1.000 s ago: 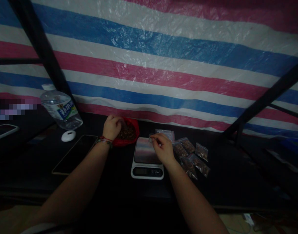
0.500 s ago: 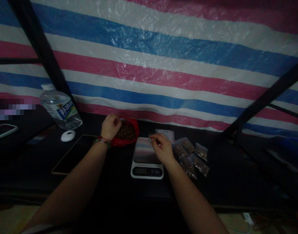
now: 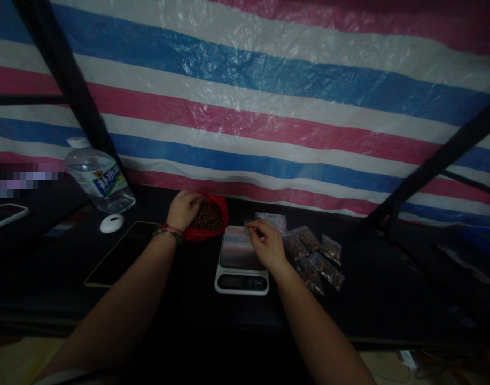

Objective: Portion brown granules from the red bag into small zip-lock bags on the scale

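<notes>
My left hand (image 3: pixel 183 209) is at the left side of a red bag (image 3: pixel 226 206), its fingers curled over the many small brown pieces (image 3: pixel 209 215) inside. What those fingertips pinch, if anything, is hidden. Above the back right of a white kitchen scale (image 3: pixel 216 283) with a shiny plate, my right hand (image 3: pixel 269 243) is closed on a small clear container (image 3: pixel 248 223). Only a rounded edge of it shows; whether it is a bag or a cup I cannot tell. Nothing visible rests on the scale's plate.
Several small zip bags (image 3: pixel 308 239) of brown pieces lie right of the scale, near a stack of flat clear bags (image 3: pixel 273 220). At left are a tablet (image 3: pixel 116 259), a white mouse (image 3: pixel 112 223), a large plastic bottle (image 3: pixel 100 182) and a phone (image 3: pixel 6 215). Dark posts (image 3: pixel 437 160) flank the striped sheet.
The fingers of my left hand have shifted slightly at the red bag, dipping a little lower. My right hand and the scale have stayed in place.
</notes>
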The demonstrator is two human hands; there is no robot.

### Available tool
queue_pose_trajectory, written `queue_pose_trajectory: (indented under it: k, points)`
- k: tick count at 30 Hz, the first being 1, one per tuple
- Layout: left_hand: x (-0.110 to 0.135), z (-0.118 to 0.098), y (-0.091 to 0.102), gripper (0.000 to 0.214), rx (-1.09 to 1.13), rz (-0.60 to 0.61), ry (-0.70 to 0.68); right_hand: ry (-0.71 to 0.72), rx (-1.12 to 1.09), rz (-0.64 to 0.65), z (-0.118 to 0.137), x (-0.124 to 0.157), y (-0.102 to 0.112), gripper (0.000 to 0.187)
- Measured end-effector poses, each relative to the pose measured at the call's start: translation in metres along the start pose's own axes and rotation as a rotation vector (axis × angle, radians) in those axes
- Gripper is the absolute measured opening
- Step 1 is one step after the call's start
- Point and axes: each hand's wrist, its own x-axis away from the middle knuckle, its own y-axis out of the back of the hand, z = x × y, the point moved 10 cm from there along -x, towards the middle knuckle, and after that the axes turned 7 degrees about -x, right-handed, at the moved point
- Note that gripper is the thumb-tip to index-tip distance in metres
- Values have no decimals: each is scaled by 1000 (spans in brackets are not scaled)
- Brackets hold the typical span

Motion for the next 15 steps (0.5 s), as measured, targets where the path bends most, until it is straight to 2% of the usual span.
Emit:
queue_pose_trajectory:
  k: [4, 9, 12, 15]
  points:
    - [1, 1, 1, 32, -13, -17, 11, -4, 1, 3, 0, 0, 0, 18]
    - [3, 11, 5, 31, -39, -51, 135, -15, -7, 4, 0, 0, 0, 18]
    - [6, 13, 15, 31, -31, -126, 172, -21, 0, 5, 0, 0, -1, 18]
    - [8, 8, 25, 31, -5, -204, 149, -23, 15, 5, -2, 0, -1, 18]
